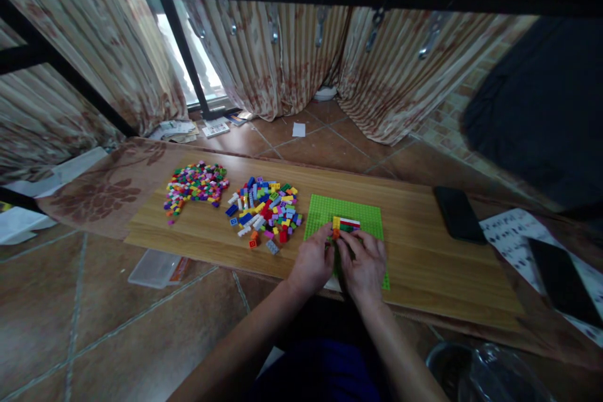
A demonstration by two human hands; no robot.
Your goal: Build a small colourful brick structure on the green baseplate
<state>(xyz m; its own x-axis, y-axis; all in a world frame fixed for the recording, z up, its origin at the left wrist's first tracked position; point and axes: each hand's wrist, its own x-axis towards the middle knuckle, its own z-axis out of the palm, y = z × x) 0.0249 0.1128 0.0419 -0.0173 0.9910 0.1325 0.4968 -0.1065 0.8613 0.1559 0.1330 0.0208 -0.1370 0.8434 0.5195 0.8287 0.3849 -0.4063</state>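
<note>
- Left hand [311, 262]: lower centre of the frame, resting on the near left edge of the green baseplate [365, 217]; its fingers curl inward toward the brick assembly [345, 224].
- Right hand [364, 264]: just beside the left hand, touching it, fingers bent over the baseplate's near half. Whether either hand pinches a brick cannot be told.
- Brick assembly: a short row of yellow, orange, red and white bricks on the baseplate, at the fingertips of both hands.
- Baseplate: lies flat on the wooden bench [424, 264], centre of the frame.
- Larger brick pile [266, 208]: left of the baseplate, near it.
- Small-piece pile [195, 184]: further left, apart from the larger pile.
- Black phone [458, 213]: right of the baseplate, well apart.
</note>
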